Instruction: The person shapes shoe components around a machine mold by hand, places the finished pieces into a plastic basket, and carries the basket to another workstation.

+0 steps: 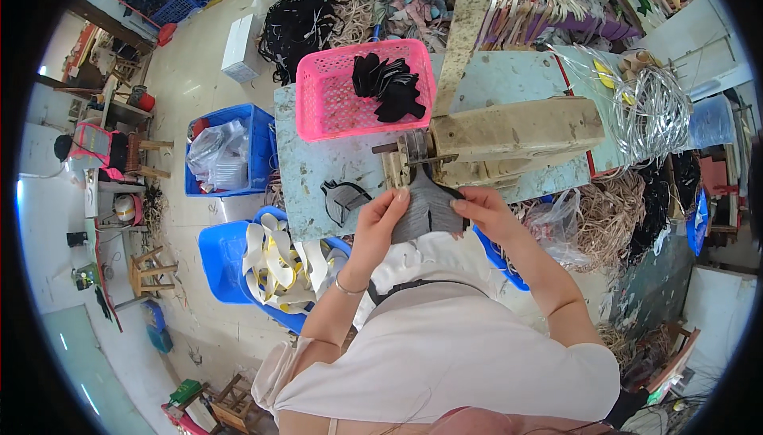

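A grey fabric piece with black edging [430, 211] is stretched between my two hands, just in front of the sewing machine [517, 137]. My left hand [380, 224] pinches its left edge between thumb and fingers. At the opposite edge my right hand [489, 211] grips it the same way. The piece's far, narrow end reaches up to the machine's head [413, 153], where the exact contact is hidden. A similar grey piece with black trim [346, 200] lies on the table to the left of my left hand.
Behind the work, a pink basket [318, 121] holds black fabric pieces [389, 85]. Blue bins [226, 248] stand left of the table [306, 216], one with white and yellow strips [278, 264]. Silvery strips [652, 113] and beige cords [608, 220] are heaped at right.
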### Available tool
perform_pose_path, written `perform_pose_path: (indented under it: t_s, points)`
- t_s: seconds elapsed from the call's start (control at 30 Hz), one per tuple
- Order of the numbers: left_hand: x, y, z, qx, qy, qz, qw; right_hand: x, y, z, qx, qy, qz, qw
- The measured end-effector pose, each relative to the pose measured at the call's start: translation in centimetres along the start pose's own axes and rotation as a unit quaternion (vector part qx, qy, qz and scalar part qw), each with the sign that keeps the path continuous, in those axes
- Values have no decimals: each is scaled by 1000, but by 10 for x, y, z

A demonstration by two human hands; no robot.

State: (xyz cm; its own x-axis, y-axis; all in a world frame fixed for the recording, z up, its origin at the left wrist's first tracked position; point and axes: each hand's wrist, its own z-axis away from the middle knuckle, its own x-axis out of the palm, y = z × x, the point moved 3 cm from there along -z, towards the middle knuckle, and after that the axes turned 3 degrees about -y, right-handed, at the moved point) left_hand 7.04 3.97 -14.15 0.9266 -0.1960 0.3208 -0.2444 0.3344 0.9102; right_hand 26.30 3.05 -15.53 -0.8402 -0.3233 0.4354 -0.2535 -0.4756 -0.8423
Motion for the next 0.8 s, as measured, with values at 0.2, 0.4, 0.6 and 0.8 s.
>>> perform_pose_path:
  t_s: [0.2,0.4,0.6,0.8]
  points:
    - [-12,6,-36,7,24,-26,999,-4,-10,-30,-18,74,-78,994]
    - [-16,4,-62,-65,52,100,992,-14,3,-53,-77,102,-244,961]
    - [-106,-70,-77,114,270,115,949,-90,97,-56,-21,150,156,976]
    - [-237,-189,-32,-26,345,-277,897,-116,187,-36,-81,54,578,810]
